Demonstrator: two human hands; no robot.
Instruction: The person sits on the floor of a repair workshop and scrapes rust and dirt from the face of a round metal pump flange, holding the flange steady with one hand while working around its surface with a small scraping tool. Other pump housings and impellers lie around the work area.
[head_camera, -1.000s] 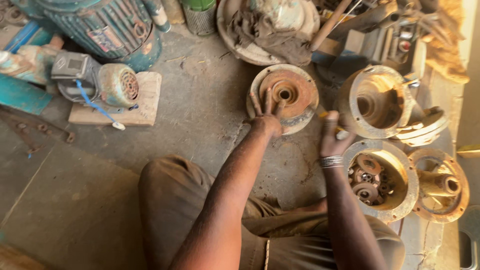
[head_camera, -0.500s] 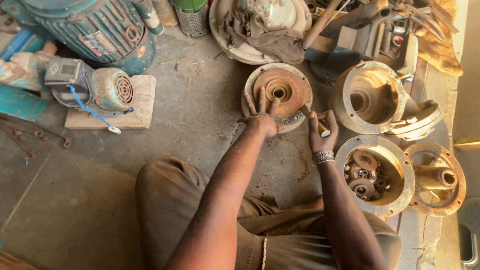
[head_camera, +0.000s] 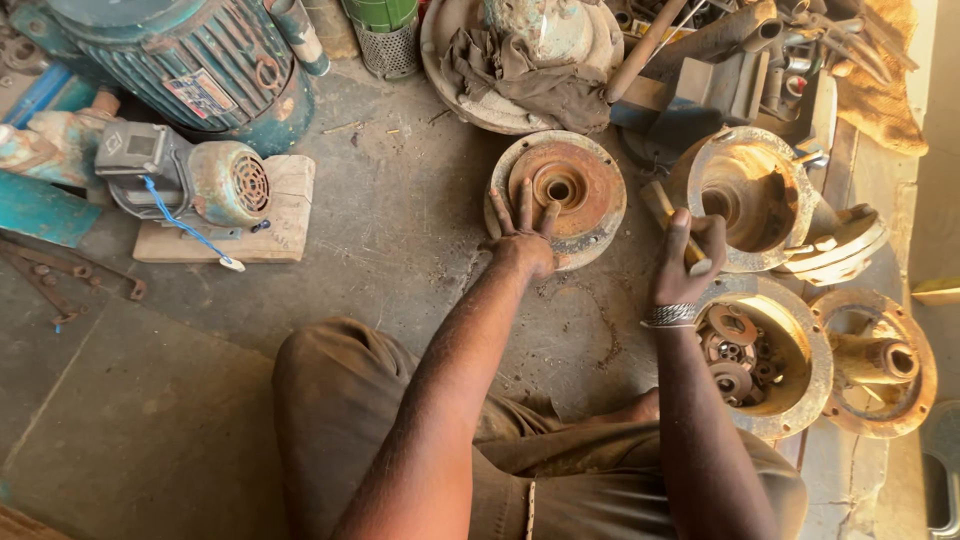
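A round rusty metal cover plate (head_camera: 570, 190) with a central hole lies flat on the concrete floor. My left hand (head_camera: 522, 235) rests on its near rim with the fingers spread flat. My right hand (head_camera: 688, 258), a metal bracelet on the wrist, is closed around a short wooden handle (head_camera: 660, 203) to the right of the plate. The handle's far end is partly hidden by my fingers.
Rusty pump housings stand at the right: an open casing (head_camera: 752, 195), a bowl holding small gears (head_camera: 765, 352) and a flanged part (head_camera: 880, 360). A small motor on a wooden board (head_camera: 205, 185), a large teal motor (head_camera: 190, 60) and a cloth-draped part (head_camera: 525, 60) lie beyond.
My right hand has shifted slightly right and up with the wooden handle. My left hand stays on the plate's rim. The view has drifted a little.
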